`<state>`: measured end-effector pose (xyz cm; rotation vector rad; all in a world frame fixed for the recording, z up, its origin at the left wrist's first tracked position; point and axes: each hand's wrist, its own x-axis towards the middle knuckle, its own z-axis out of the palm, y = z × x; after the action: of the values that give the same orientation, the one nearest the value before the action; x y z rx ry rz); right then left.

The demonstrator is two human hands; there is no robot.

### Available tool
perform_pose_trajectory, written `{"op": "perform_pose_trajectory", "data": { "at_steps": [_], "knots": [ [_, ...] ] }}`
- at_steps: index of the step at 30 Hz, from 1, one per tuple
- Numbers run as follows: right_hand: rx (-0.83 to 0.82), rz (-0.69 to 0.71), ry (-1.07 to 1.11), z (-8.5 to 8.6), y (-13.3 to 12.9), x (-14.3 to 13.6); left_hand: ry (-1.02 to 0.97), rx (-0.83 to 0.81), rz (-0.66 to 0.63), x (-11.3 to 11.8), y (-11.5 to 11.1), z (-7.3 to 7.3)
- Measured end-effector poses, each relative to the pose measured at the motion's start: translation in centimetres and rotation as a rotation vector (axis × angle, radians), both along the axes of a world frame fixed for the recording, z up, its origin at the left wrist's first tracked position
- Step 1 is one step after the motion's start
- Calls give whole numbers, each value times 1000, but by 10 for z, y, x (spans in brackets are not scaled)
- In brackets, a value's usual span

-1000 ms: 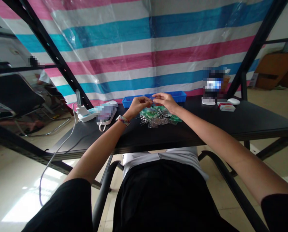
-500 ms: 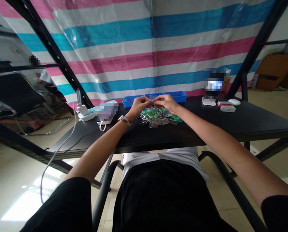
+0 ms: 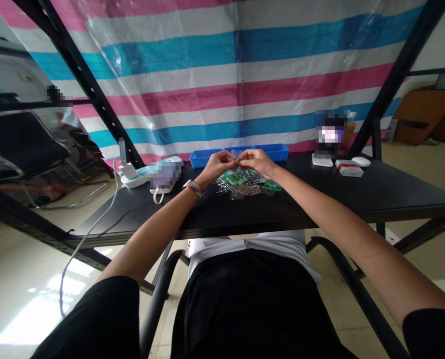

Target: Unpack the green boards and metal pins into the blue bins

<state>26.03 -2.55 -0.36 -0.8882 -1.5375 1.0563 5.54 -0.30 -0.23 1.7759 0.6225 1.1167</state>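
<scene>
My left hand (image 3: 219, 165) and my right hand (image 3: 258, 162) meet above the middle of the black table (image 3: 147, 214), thumbs and fingertips pinched together. Between them is a small clear plastic bag (image 3: 236, 153), its film showing just behind the fingertips; what is inside, if anything, is too small to tell. Right below my hands lies a pile of thin metal pins in clear and green packets (image 3: 244, 188). Behind my hands stands a long, shallow blue tray (image 3: 198, 159), partly covered by them.
At the left are a white power strip (image 3: 132, 178) with a cable and a pouch-like item (image 3: 167, 174), partly blurred. A phone-like device on a white stand (image 3: 322, 160), a small red-and-white box (image 3: 349, 168) and a white mouse (image 3: 361, 162) sit at the right. A striped sheet (image 3: 192, 80) hangs behind.
My hands stay pinched together over the pile, with only a slight shift of the fingers. The whole view has tilted slightly; the things on the table keep their places.
</scene>
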Motion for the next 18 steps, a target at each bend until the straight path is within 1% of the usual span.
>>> {"op": "perform_pose_trajectory", "data": {
  "at_steps": [4, 8, 13, 15, 18],
  "knots": [
    [23, -9, -20, -1, 0, -1, 13, 18, -2, 0, -1, 1],
    [63, -52, -48, -1, 0, -1, 9, 36, 20, 1, -3, 3],
    [213, -113, -86, 2, -1, -1, 60, 79, 54, 0, -5, 2],
    [237, -119, -82, 3, -1, 0, 84, 59, 34, 0, -6, 1],
    [227, -122, -81, 5, -2, 2, 52, -40, -24, -1, -8, 0]
  ]
}}
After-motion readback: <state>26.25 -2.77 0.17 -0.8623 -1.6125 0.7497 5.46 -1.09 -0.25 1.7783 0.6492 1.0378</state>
